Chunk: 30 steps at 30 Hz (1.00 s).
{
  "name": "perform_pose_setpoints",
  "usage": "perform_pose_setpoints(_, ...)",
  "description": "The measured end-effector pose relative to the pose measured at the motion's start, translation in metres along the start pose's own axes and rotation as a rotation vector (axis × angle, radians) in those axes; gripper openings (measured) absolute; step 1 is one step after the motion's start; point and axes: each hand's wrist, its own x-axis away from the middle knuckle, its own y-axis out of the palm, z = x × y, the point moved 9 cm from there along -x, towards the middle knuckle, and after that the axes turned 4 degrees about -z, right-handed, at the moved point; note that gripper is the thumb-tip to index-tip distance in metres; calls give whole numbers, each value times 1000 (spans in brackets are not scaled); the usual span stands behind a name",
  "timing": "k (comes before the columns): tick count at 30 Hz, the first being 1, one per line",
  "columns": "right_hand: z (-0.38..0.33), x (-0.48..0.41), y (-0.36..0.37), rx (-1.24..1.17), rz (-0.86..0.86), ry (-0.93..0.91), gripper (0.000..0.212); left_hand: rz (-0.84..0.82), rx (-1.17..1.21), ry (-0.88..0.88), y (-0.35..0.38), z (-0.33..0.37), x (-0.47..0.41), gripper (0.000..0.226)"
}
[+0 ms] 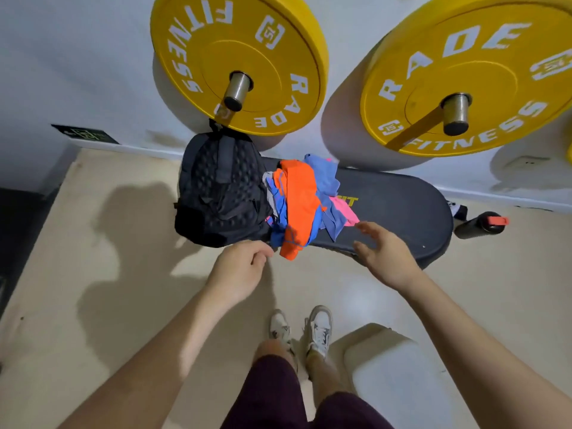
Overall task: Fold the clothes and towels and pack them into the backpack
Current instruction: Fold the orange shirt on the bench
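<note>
A black backpack (221, 193) lies on the left end of a black padded bench (399, 205). Beside it on the bench sits a loose pile of clothes: an orange garment (298, 205) on top, blue pieces (325, 176) and a pink one (343, 209) underneath. The orange garment hangs over the bench's near edge. My left hand (240, 267) hovers just in front of the pile's lower left corner, fingers loosely curled, holding nothing. My right hand (382, 252) is spread above the bench's near edge, right of the pile, touching nothing.
Two yellow weight plates (269, 57) (483, 72) hang on wall pegs above the bench. A black bottle with a red cap (481, 226) lies on the floor at the right. A pale cushioned block (399, 376) stands by my feet (318, 329).
</note>
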Motion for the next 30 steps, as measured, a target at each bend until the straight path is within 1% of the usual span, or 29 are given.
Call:
perform_pose_setpoints(3,11,-46,12,29,-35,34,50,-53,-46,8,25,-13,-48,30)
perform_pose_setpoints(9,51,-149,47,23,-73,172,51,-104,15,-11,76,-48,-176,29)
perform_pose_setpoints(12,65,-207,62,-42,-71,218,46,-101,119,-101,108,-74,-235,30)
perform_pose_setpoints(14,77,-242,71,-126,-63,248,46,-100,102,-77,130,-83,-266,29)
perform_pose_setpoints(16,90,-278,82,-174,-65,265,52,-89,56,-71,155,-98,-296,30)
perform_pose_setpoints(19,112,-317,105,-212,-120,255,48,-75,16,-98,196,-115,-323,43)
perform_pose_setpoints(21,125,-339,119,-195,-156,210,46,-112,-18,-109,229,-118,-332,54)
perform_pose_setpoints(23,149,-354,135,-201,-219,198,59,-153,-51,-134,262,-119,-338,61)
perform_pose_setpoints(24,158,-357,143,-199,-269,196,65,-139,-52,-156,272,-119,-340,59)
perform_pose_setpoints(26,178,-357,160,-220,-393,172,71,-22,-48,-223,281,-119,-344,50)
perform_pose_setpoints(27,191,-356,165,-237,-428,162,72,35,-40,-259,284,-119,-346,45)
perform_pose_setpoints(29,209,-359,170,-265,-463,97,74,138,-30,-312,290,-120,-349,35)
perform_pose_setpoints(30,211,-363,165,-228,-428,25,75,187,-33,-333,291,-119,-350,29)
